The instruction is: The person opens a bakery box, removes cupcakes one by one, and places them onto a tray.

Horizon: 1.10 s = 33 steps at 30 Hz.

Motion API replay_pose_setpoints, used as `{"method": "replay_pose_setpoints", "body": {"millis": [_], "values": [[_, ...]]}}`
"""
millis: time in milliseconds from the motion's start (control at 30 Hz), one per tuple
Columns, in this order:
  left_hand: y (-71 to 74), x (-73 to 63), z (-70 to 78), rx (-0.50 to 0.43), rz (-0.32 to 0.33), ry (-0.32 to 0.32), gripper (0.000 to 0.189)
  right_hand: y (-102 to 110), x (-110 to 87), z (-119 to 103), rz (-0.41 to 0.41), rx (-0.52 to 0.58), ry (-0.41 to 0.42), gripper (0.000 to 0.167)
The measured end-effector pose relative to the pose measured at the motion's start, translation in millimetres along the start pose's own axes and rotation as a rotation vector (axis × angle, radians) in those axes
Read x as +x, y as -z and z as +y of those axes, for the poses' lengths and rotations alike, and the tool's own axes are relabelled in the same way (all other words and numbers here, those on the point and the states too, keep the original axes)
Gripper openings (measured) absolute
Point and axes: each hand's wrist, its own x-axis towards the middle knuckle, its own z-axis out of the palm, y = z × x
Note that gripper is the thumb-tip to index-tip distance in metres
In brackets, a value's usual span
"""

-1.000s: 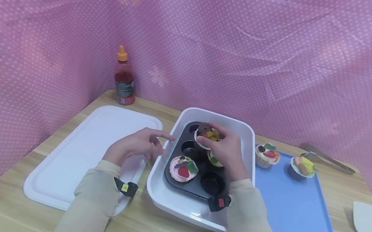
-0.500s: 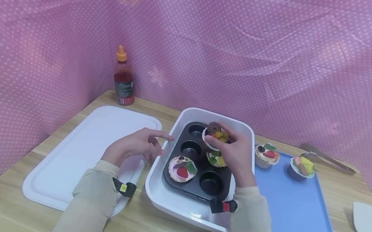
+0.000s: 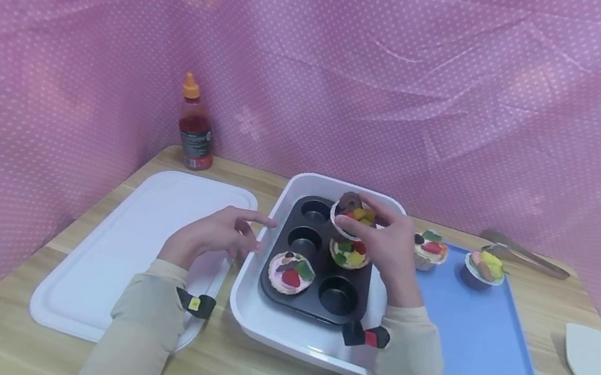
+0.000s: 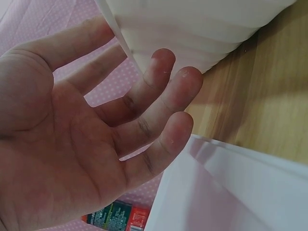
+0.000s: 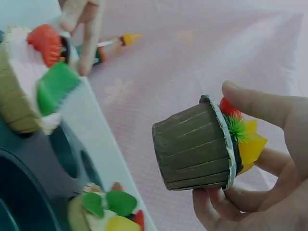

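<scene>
In the head view, the right hand (image 3: pixel 394 244) had shifted the chocolate-topped cupcake (image 3: pixel 357 214) rightward, above the muffin tin's (image 3: pixel 320 271) far-right part, leaving it unseated. In the left wrist view, the left hand's (image 4: pixel 62 125) fingers bent loosely by the white bin's (image 4: pixel 187 29) rim, left of the tin. In the right wrist view, fingers held the cupcake's top, clear of the tin.

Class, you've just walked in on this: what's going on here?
A person's right hand holds a fruit-topped cupcake in a pleated brown cup above a black muffin pan inside a white rectangular bin. Two decorated cupcakes sit in the pan; three hollows are visibly unfilled. The left hand, holding nothing, is at the bin's left side. Two more cupcakes stand on a blue rectangular tray.
</scene>
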Motion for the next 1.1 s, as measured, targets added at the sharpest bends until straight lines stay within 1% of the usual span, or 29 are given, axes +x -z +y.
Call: {"method": "replay_pose_setpoints", "body": {"millis": [200,400,500,633,833,967,1100], "values": [[0.9,-0.5,0.6,0.007,-0.002,-0.003,0.055,19.9,-5.0,-5.0,0.027,-0.018,-0.015,0.067],[1.5,0.0,-0.3,0.006,0.001,-0.009,0.055,45.1,-9.7,-2.6,0.085,-0.032,0.025,0.068],[1.7,0.4,-2.0,0.008,-0.002,-0.011,0.055,58.0,-11.8,1.6,0.104,-0.009,0.009,0.070],[1.4,0.2,-4.7,0.000,-0.006,-0.024,0.055,72.9,-13.4,8.4,0.138,-0.023,-0.032,0.070],[0.4,-0.6,-5.4,-0.002,-0.001,-0.024,0.056,95.1,-13.3,26.6,0.198,-0.060,-0.034,0.067],[0.3,-0.8,-5.0,-0.005,-0.002,-0.028,0.057,111.4,-15.3,39.2,0.197,-0.108,-0.067,0.070],[0.4,-0.5,-4.9,-0.002,-0.005,-0.035,0.057,123.6,-17.1,51.0,0.148,-0.147,-0.105,0.075]]}}
